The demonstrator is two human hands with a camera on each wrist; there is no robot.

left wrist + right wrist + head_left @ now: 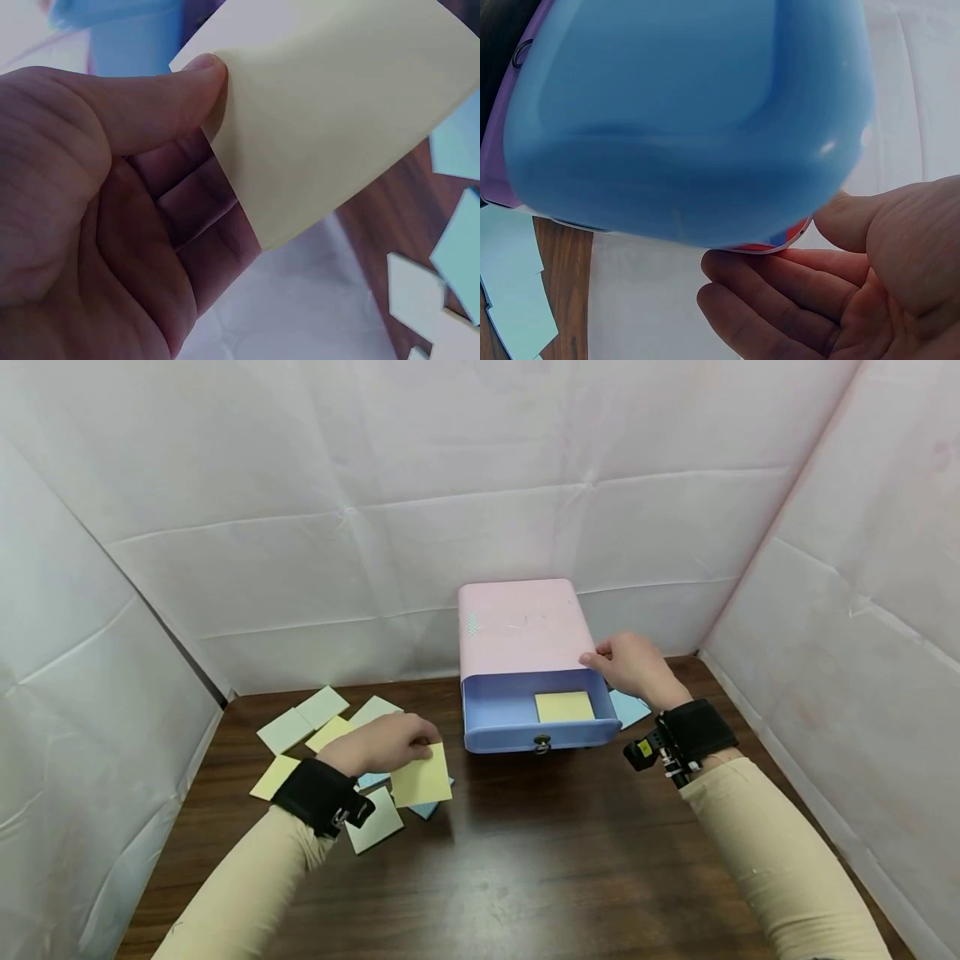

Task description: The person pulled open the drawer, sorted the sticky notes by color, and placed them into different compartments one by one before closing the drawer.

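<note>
Left hand (386,743) pinches a yellow note (422,777); right hand (633,667) grips the pink box (519,627) corner.

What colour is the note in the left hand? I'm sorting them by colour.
Pale yellow. The note, pinched by the left hand, shows best in the left wrist view.

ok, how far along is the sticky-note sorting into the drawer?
Early. Done: the blue drawer is open and one yellow note lies inside. In hand: the left hand pinches a second yellow pad in its grip, and the right hand steadies the pink box. Left: a scatter of notes on the table, plus a blue one beside the drawer.
</note>
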